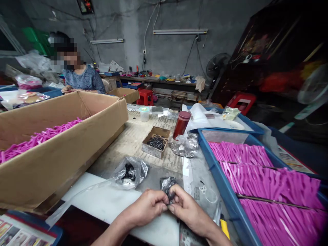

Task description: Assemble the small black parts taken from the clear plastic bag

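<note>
Both my hands meet at the front edge of the table around a small clear plastic bag (167,184) with dark contents. My left hand (151,205) pinches the bag's near end between thumb and fingers. Close against it, my right hand (186,208) grips the same bag, its thumb and fingertips pressed together. To the left lies an opened plastic bag (132,172) holding small black parts. Beyond my hands stands a small cardboard box (155,150) with many small dark pieces in it.
A long cardboard box (64,140) of pink strips fills the left. On the right, a blue tray (217,171) holds rows of pink pieces. A red-lidded jar (181,124) and a lidded tub (144,114) stand farther back. Yellow-handled pliers (224,225) lie near my right wrist. A person (82,77) sits back left.
</note>
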Motion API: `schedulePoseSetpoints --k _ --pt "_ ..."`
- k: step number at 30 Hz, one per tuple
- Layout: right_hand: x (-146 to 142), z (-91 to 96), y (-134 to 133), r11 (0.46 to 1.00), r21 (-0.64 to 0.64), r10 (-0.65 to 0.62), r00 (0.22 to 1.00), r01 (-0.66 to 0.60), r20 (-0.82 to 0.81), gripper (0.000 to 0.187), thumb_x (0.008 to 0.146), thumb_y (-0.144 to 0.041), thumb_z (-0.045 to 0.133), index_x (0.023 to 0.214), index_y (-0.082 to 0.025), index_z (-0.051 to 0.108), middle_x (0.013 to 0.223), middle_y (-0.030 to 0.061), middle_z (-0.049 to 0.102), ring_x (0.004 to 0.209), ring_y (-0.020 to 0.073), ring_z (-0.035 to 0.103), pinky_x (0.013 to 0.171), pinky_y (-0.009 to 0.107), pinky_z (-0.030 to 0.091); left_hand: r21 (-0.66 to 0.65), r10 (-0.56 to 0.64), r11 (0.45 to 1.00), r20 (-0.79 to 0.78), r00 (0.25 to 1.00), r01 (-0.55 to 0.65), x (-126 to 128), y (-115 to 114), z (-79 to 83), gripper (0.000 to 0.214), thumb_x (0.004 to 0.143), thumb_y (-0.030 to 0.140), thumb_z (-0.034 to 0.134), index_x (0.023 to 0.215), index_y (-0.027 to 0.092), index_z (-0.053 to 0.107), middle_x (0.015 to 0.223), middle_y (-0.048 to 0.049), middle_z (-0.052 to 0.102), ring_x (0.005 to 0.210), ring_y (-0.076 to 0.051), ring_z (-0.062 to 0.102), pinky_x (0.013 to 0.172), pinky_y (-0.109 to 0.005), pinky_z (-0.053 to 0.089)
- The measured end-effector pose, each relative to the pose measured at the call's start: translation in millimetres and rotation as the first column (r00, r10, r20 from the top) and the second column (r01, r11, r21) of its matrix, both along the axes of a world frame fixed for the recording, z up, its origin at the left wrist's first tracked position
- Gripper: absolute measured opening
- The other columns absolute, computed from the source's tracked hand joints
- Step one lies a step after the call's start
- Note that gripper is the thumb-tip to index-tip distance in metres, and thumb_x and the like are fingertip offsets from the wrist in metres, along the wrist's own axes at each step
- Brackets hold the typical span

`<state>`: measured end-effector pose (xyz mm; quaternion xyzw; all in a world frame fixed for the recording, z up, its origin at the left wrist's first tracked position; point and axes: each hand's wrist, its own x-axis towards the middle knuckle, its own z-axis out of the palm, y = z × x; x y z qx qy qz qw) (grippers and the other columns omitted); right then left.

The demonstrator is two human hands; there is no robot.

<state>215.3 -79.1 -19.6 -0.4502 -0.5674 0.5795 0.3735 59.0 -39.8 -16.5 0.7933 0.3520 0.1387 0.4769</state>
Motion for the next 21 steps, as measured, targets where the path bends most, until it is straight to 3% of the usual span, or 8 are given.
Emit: schedulePoseSetpoints --k 14,21 --pt "-1.9 -8.1 0.9 1.0 -0.029 -0.014 0.998 0.013 -0.062 0.008 0.069 -0.016 0.048 0.074 -0.019 0.042 0.058 -0.0076 0.029 0.052 0.0081 0.028 0.045 0.017 0.022 0.104 -0.014 0.994 -0.106 0.994 0.025 0.8 -0.5 -2.1 0.012 0.069 0.012 0.042 0.068 0.017 0.053 0.062 0.0058 0.052 0.06 -0.008 0.046 0.062 -0.016 0.031" --pt "-2.3 -15.8 4.7 0.994 -0.079 -0.097 0.969 0.081 -0.228 0.017 0.068 -0.023 0.054 0.082 -0.02 0.045 0.061 -0.0059 0.043 0.056 0.0096 0.04 0.051 0.019 0.031 -0.037 0.069 0.997 -0.006 0.998 -0.069 -0.7 3.8 -3.6 0.01 0.065 0.012 0.044 0.064 0.015 0.054 0.052 0.0064 0.043 0.051 -0.007 0.039 0.048 -0.014 0.03"
